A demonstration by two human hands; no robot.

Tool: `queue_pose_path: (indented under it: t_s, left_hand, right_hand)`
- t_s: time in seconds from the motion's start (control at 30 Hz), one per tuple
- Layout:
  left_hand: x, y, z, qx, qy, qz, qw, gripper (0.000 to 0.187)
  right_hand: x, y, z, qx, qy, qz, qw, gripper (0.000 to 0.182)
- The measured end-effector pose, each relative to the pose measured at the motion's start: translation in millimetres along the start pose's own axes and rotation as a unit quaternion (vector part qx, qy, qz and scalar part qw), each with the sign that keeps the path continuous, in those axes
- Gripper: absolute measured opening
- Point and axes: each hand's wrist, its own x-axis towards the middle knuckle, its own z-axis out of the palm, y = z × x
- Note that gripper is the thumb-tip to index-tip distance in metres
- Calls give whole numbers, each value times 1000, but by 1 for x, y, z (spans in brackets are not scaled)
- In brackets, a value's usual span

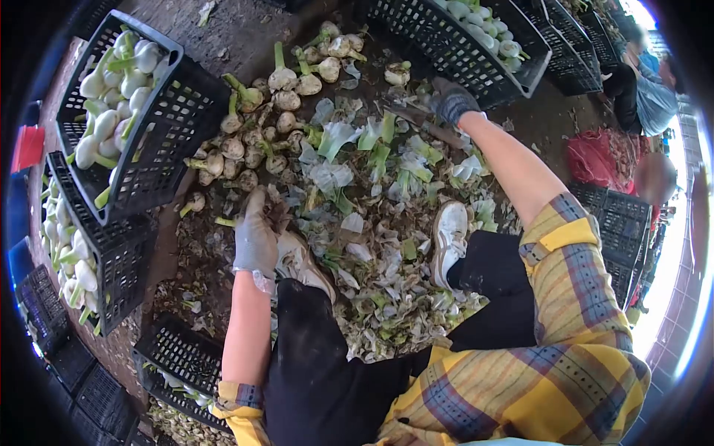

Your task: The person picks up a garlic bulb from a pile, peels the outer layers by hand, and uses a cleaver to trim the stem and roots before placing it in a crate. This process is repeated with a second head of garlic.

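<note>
My left hand (256, 239), in a pale glove, is closed around a garlic bulb. Its cut green stem (224, 221) pokes out on the left and brown, dirty matter shows on the right; the fingers hide most of it. Just beyond lies a heap of soiled garlic bulbs (255, 137) with short stems. My right hand (455, 102), in a dark grey glove, is curled beside a black crate at the upper right. What it holds, if anything, cannot be made out. A long, narrow brownish piece (428, 128) lies just below that hand.
Peeled skins and leaf scraps (394, 260) cover the ground between my shoes. Black crates of cleaned bulbs stand at left (160, 141), lower left (123, 264) and top right (476, 70). Another person (648, 89) sits at far right near a red net sack (591, 160).
</note>
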Motion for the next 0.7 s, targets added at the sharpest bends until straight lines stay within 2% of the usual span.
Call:
queue_pose_path:
  t_s: [0.07, 0.17, 0.27, 0.3, 0.4, 0.43, 0.53, 0.57, 0.67, 0.7]
  left_hand:
    - [3, -7, 0, 28, 7, 7, 1000, 23]
    - [3, -15, -3, 51, 25, 24, 998, 31]
    - [3, -15, 2, 39, 55, 10, 998, 27]
    - [3, -15, 3, 48, 46, 8, 998, 29]
    - [12, -27, 2, 55, 63, -9, 996, 36]
    - [16, -28, 1, 62, 57, -5, 996, 37]
    - [24, -30, 4, 115, 28, 12, 993, 37]
    - [26, -30, 5, 138, 19, 17, 990, 38]
    - [27, -26, 20, 154, -41, 60, 985, 42]
    - [20, -21, 28, 120, -45, 58, 990, 42]
  right_hand:
    - [22, -24, -8, 46, 47, 22, 998, 65]
    - [60, -51, -4, 34, 32, 73, 996, 70]
    - [80, -64, 4, -47, 5, 53, 997, 71]
    - [85, -62, 12, -38, 34, 16, 999, 63]
    - [115, -33, 40, -20, 14, -37, 999, 49]
    - [108, -41, 30, 11, 28, -38, 999, 38]
    - [77, -67, 4, 140, 59, -108, 982, 32]
    - [75, -73, 7, 322, 10, -132, 937, 30]
    - [28, -120, -21, 306, -35, -260, 915, 30]
    - [6, -139, -32, 380, -132, -237, 884, 31]
